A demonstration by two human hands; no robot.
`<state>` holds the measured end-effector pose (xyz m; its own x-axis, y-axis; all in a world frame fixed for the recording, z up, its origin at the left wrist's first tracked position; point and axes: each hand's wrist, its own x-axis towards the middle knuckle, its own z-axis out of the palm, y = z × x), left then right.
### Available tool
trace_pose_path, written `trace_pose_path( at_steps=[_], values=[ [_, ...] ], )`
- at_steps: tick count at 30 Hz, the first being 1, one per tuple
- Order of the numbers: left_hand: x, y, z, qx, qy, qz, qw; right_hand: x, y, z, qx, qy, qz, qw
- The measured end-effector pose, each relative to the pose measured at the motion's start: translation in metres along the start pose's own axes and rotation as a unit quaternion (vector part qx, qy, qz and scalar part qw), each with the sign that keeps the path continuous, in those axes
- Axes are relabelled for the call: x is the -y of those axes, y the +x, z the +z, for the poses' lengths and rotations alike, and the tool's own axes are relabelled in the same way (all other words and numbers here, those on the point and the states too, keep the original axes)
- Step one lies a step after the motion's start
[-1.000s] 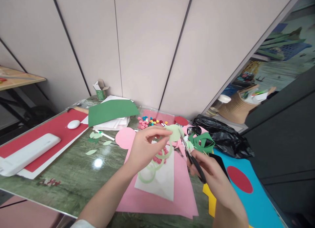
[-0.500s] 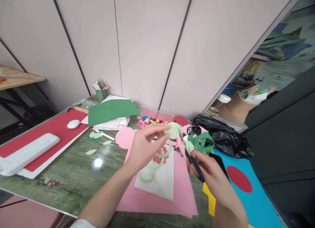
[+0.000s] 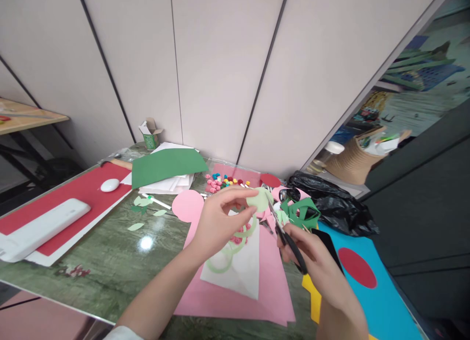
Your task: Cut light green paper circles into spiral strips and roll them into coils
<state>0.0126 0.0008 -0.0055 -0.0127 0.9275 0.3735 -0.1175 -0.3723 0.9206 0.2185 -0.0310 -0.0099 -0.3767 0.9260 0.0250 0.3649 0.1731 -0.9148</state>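
My left hand (image 3: 223, 216) pinches a light green paper circle (image 3: 260, 200) between thumb and fingers. In my right hand (image 3: 306, 252) are black-handled scissors (image 3: 292, 244), their blades at the circle's right edge. A spiral strip of light green paper (image 3: 220, 267) dangles below the circle. It hangs over a white sheet (image 3: 240, 281) that lies on pink paper (image 3: 235, 308). Several small pink rolled-paper pieces (image 3: 238, 240) rest on the white sheet, partly behind the strip.
A pink paper circle (image 3: 187, 206), leaf cutouts (image 3: 136, 227) and a green sheet (image 3: 165, 166) lie to the left. Green scraps (image 3: 303, 213), a black plastic bag (image 3: 330, 205) and blue paper (image 3: 389, 301) are on the right. Colourful rolled pieces (image 3: 216, 182) sit at the back.
My left hand and the green circle have shifted slightly right and down. The scissors stay at the circle's edge, now with the blade tips overlapping it.
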Motion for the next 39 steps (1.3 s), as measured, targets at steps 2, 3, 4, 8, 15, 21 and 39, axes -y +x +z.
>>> trace_pose_path(
  at_steps=[2, 3, 4, 8, 15, 21, 39],
  values=[
    [-0.0007, -0.0001, -0.0004, 0.011, 0.015, -0.005, 1.000, -0.0008, 0.0000, -0.0006, 0.000, 0.007, 0.001, 1.000],
    [-0.0009, -0.0002, -0.0007, 0.016, 0.021, -0.006, 1.000, -0.0012, -0.0001, -0.0010, -0.001, 0.008, 0.002, 1.000],
    [-0.0011, -0.0001, -0.0009, 0.020, 0.026, -0.007, 0.999, -0.0016, -0.0002, -0.0014, 0.000, 0.008, 0.003, 1.000],
    [-0.0013, 0.0004, -0.0018, 0.025, 0.033, -0.011, 0.999, -0.0025, -0.0010, -0.0024, 0.000, -0.002, 0.012, 1.000],
    [0.0001, 0.0008, -0.0043, 0.015, 0.022, 0.004, 1.000, 0.0000, -0.0016, -0.0032, -0.003, -0.019, -0.007, 1.000],
    [-0.0025, 0.0033, -0.0048, 0.007, 0.013, 0.018, 1.000, 0.0034, -0.0020, -0.0026, -0.004, -0.030, -0.011, 0.999],
    [-0.0026, 0.0007, -0.0050, -0.010, 0.009, 0.027, 1.000, 0.0024, -0.0029, -0.0032, 0.003, -0.047, 0.010, 0.999]
  ],
)
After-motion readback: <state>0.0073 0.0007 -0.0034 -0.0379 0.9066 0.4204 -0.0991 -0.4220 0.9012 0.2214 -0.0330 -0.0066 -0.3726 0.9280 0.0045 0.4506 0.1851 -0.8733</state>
